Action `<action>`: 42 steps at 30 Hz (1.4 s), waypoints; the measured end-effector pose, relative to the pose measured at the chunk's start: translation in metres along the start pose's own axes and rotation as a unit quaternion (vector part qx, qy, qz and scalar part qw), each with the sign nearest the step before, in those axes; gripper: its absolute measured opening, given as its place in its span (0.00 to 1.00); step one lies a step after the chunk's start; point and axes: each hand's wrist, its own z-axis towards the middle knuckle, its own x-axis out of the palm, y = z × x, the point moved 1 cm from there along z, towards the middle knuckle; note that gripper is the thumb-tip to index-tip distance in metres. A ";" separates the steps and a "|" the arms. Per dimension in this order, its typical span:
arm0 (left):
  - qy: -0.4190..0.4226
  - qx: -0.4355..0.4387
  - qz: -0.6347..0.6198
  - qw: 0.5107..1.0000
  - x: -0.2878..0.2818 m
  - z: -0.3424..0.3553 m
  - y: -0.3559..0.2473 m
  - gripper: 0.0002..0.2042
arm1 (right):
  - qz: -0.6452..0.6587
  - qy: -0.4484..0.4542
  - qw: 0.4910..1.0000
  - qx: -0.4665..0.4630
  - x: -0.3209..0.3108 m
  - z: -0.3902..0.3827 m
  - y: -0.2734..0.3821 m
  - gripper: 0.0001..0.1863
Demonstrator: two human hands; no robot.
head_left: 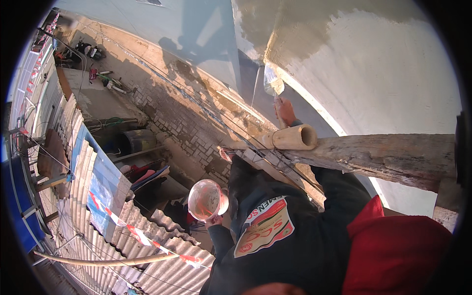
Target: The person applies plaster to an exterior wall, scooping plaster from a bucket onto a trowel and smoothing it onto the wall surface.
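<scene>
My left hand (pixel 215 221) is closed on the rim or side of a small pale plastic bucket (pixel 206 196) with reddish smears inside. My right hand (pixel 284 110) grips the handle of a brush (pixel 273 78), whose wide pale head is against the wall edge (pixel 290 81) beside a patch of darker, damp-looking coating. Just below that hand are a bamboo pole (pixel 295 137) and a weathered timber beam (pixel 373 155). My dark-clothed body and one foot (pixel 225 153) show below them.
Far below runs a paved alley (pixel 191 137) with parked two-wheelers (pixel 110 83) and a dark barrel (pixel 135 141). Corrugated roofing (pixel 128 226), red-and-white tape (pixel 142 235) and a curved pole (pixel 98 261) lie at the left. Wires (pixel 211 112) cross diagonally past the scaffold.
</scene>
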 end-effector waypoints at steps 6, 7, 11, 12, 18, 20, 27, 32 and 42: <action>-0.048 -0.082 -0.302 0.949 -0.012 -0.003 0.021 0.16 | 0.006 -0.030 0.997 -0.071 0.039 0.017 -0.006 0.23; -0.122 -0.166 -0.512 0.834 -0.001 -0.016 -0.008 0.17 | 0.008 -0.035 0.996 -0.082 0.036 0.025 -0.016 0.23; -0.212 -0.181 -0.505 0.817 0.000 -0.045 -0.048 0.15 | -0.007 -0.060 0.992 -0.114 0.056 0.037 -0.036 0.22; -0.216 -0.178 -0.508 0.814 -0.006 -0.050 -0.044 0.15 | 0.006 -0.061 0.991 -0.119 0.065 0.038 -0.037 0.21; -0.197 -0.147 -0.493 0.835 -0.014 -0.067 -0.031 0.14 | -0.090 -0.147 0.960 -0.220 0.073 0.069 -0.089 0.18; -0.200 -0.142 -0.506 0.827 -0.014 -0.069 -0.021 0.14 | -0.105 -0.143 0.959 -0.220 0.080 0.069 -0.088 0.17; -0.206 -0.174 -0.514 0.814 -0.013 -0.076 -0.008 0.13 | -0.084 -0.136 0.967 -0.198 0.086 0.078 -0.074 0.17; -0.213 -0.184 -0.504 0.816 -0.002 -0.086 -0.013 0.16 | -0.066 -0.111 0.980 -0.149 0.088 0.084 -0.072 0.18; -0.188 -0.185 -0.509 0.819 0.010 -0.094 -0.021 0.12 | -0.090 -0.112 0.983 -0.115 0.090 0.103 -0.109 0.20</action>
